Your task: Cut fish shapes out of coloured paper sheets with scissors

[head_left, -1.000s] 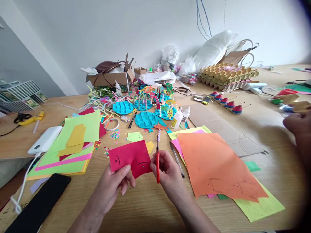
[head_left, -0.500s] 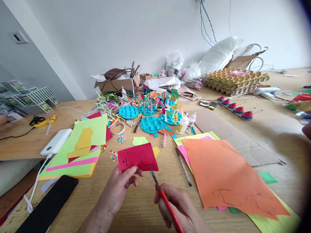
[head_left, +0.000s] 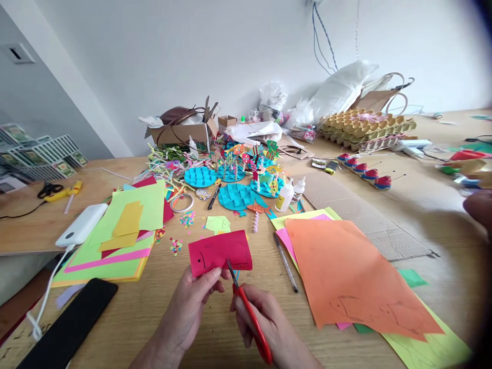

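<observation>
Your left hand (head_left: 192, 307) pinches the lower edge of a small red paper sheet with pen-drawn fish outlines (head_left: 220, 251), holding it just above the wooden worktop (head_left: 403, 205). Your right hand (head_left: 265, 323) is clenched on red-handled scissors (head_left: 248, 312), whose blades meet the sheet's bottom edge.

Just right of the sheet lies a grey pen (head_left: 285, 261), and beyond it a large orange paper sheet (head_left: 346, 271) over pink and yellow-green ones. To your left sits a stack of green, yellow and pink paper (head_left: 115, 241), with a white power bank (head_left: 80, 230) and a black phone (head_left: 69, 328) near the worktop's front-left edge. Behind the sheet are loose confetti (head_left: 177, 246), a tape ring (head_left: 182, 202), turquoise paper discs (head_left: 236, 196) and two glue bottles (head_left: 290, 193). Another person's hand (head_left: 478, 207) shows at the far right. The bare wood lies directly under your hands and around the cardboard sheet (head_left: 346, 200).
</observation>
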The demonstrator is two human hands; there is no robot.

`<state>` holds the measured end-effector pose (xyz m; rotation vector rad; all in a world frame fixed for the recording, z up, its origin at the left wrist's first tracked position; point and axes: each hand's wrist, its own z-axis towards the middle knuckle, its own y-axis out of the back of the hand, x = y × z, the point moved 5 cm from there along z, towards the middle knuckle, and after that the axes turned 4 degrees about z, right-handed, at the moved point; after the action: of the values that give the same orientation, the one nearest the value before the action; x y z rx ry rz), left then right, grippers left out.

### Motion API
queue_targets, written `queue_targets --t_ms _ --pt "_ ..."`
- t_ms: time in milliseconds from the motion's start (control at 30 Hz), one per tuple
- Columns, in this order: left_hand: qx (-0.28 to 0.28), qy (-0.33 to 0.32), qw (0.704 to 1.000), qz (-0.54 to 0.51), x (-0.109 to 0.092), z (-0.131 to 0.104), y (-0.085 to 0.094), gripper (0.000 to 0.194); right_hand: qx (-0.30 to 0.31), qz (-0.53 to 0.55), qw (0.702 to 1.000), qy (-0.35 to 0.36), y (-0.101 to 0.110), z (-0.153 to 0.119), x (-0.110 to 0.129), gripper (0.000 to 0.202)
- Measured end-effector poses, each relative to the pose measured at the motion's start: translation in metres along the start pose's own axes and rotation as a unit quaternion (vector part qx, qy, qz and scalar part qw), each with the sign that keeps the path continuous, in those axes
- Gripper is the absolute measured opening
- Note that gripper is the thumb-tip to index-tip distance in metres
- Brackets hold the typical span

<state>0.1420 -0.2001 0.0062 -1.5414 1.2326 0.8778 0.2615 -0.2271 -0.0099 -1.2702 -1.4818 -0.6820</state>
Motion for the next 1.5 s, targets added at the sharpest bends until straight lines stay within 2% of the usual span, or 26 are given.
queue_targets --t_ms 500,800,1000,1500 --pt "-0.028 0.022 0.998 -0.055 0.005 -0.001 -0.002 0.011 0.026 0.052 0.998 -0.027 -0.004 0.002 -0.004 0.046" --pt "-0.017 0.024 0.996 -0.078 0.008 -0.001 -0.003 0.010 0.049 0.077 0.996 -0.013 -0.005 0.003 -0.009 0.046" --pt "-0.006 0.025 0.997 -0.074 0.012 0.000 -0.005 0.010 0.036 0.110 0.993 -0.012 -0.003 0.006 -0.017 0.046" --pt "0.011 0.022 0.998 -0.054 0.013 0.000 -0.012 0.006 0.016 0.094 0.995 -0.007 0.001 0.004 -0.016 0.049"
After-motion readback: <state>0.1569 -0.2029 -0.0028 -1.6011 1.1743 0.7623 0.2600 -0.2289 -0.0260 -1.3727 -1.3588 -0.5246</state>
